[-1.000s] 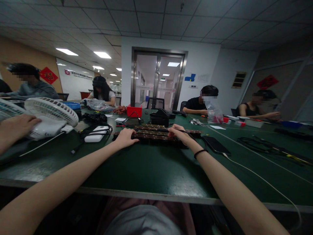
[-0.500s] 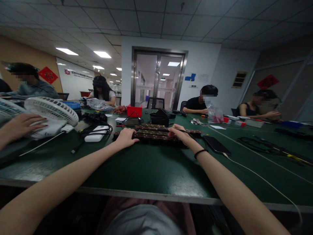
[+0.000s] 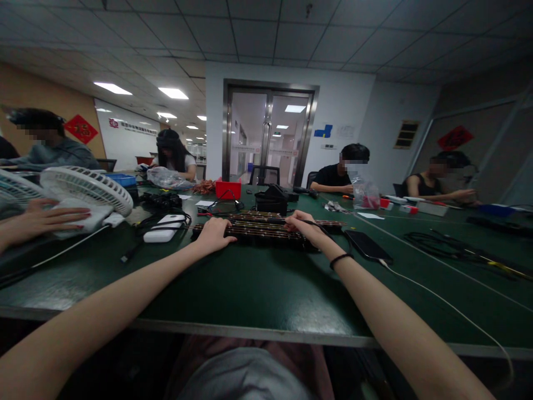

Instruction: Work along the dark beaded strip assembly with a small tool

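Note:
A dark rack (image 3: pixel 266 240) lies across the table, with several thin, copper-coloured strips or wires (image 3: pixel 254 225) running lengthwise along it. My left hand (image 3: pixel 213 234) grips the rack's left end, thumb on the near side and fingers over the top. In my right hand (image 3: pixel 303 223) is a slim black pen-like tool, apparently a soldering iron (image 3: pixel 275 221). It lies nearly level over the strips, pointing left, with its cord trailing back past my wrist. Whether its tip touches a strip is too small to tell.
At left, another person's hand (image 3: pixel 45 219) rests on a white fan (image 3: pixel 89 186). A white power bank (image 3: pixel 163 229) with black cables lies left of the rack, a phone (image 3: pixel 368 246) right of it. Behind stand a black case (image 3: pixel 270 201) and a red bin (image 3: pixel 227 189). Several people sit around.
The other person's hand on the fan has shifted slightly right and its fingers lie flatter. My hands, the rack and the soldering iron look almost the same.

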Available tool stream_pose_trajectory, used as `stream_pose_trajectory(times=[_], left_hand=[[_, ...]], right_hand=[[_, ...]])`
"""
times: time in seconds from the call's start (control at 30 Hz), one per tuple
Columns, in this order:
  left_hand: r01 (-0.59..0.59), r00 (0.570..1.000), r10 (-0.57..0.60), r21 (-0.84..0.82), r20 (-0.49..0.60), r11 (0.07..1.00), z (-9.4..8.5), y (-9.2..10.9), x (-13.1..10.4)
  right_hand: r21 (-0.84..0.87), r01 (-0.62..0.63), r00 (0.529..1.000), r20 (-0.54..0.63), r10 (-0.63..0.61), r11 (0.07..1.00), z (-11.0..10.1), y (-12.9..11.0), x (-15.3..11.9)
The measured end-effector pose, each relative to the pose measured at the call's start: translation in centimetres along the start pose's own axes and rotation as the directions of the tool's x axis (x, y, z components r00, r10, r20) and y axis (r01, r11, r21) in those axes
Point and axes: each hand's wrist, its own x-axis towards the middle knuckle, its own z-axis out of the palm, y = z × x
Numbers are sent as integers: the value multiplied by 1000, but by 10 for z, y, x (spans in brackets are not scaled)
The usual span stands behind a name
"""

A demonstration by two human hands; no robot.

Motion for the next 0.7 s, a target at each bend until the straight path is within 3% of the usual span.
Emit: stream_pose_trajectory(times=[0.7], left_hand=[[-88, 995, 93, 138, -37, 987, -21, 14, -7]], right_hand=[[-57, 66, 997, 32, -64, 996, 0, -8, -4]])
